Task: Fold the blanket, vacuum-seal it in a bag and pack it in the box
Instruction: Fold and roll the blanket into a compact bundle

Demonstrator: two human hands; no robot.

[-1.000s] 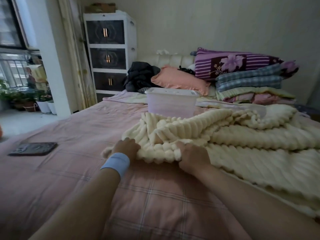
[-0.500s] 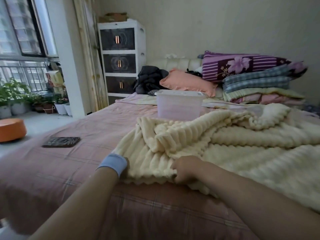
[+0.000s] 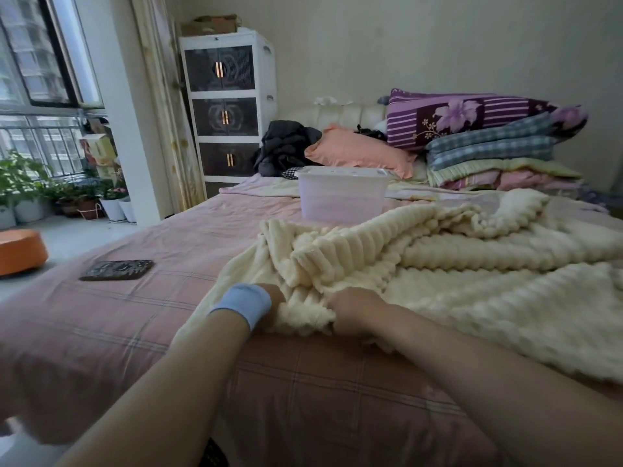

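A cream ribbed blanket (image 3: 455, 264) lies crumpled over the right half of the pink bed (image 3: 135, 315). My left hand (image 3: 273, 298), with a blue wristband, grips the blanket's near edge, its fingers partly buried in the fabric. Just to its right, my right hand (image 3: 354, 310) grips the same bunched edge. A translucent plastic box (image 3: 342, 193) with its lid on stands on the bed behind the blanket.
A dark flat phone-like object (image 3: 118, 269) lies on the bed at left. Pillows and folded bedding (image 3: 488, 143) are piled at the headboard, beside dark clothes (image 3: 286, 150). A drawer cabinet (image 3: 229, 109) stands by the wall. An orange stool (image 3: 18, 251) and potted plants (image 3: 67, 197) are at left.
Both hands have pulled the blanket's near edge toward me and drawn closer together, bunching the fabric between them. The view has lifted and shifted left.
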